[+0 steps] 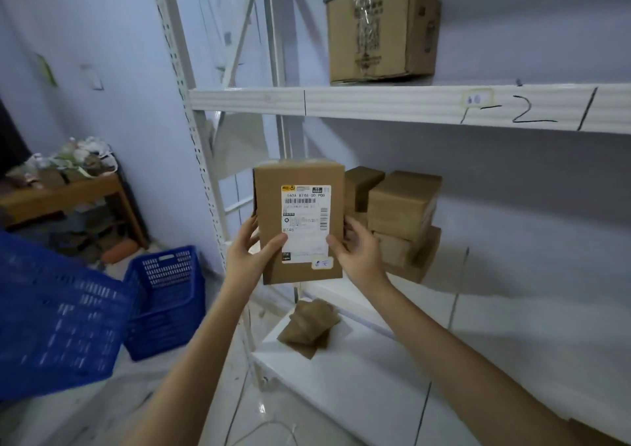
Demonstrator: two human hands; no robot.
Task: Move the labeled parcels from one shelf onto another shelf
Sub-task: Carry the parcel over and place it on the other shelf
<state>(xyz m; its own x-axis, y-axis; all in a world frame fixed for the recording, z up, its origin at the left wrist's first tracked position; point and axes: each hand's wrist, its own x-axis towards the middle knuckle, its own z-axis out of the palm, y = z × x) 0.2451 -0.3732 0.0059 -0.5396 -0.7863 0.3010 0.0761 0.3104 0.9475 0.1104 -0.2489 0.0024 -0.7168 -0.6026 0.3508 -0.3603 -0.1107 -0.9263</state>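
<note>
I hold a brown cardboard parcel [300, 206] upright in front of the white shelving, its white shipping label facing me. My left hand [247, 252] grips its lower left edge and my right hand [356, 251] grips its lower right edge. Behind it, on the middle shelf [512, 275], several brown parcels [399, 213] are stacked. A larger taped box [380, 32] sits on the upper shelf [409, 102], whose front edge is marked "1-2". Flat brown padded parcels [309, 326] lie on the lower shelf [358, 387].
Two blue plastic crates stand on the floor at the left, one large and close [54, 326], one smaller [167, 295] beside the shelf's perforated upright [191, 111]. A wooden table [68, 193] piled with clutter stands against the far left wall.
</note>
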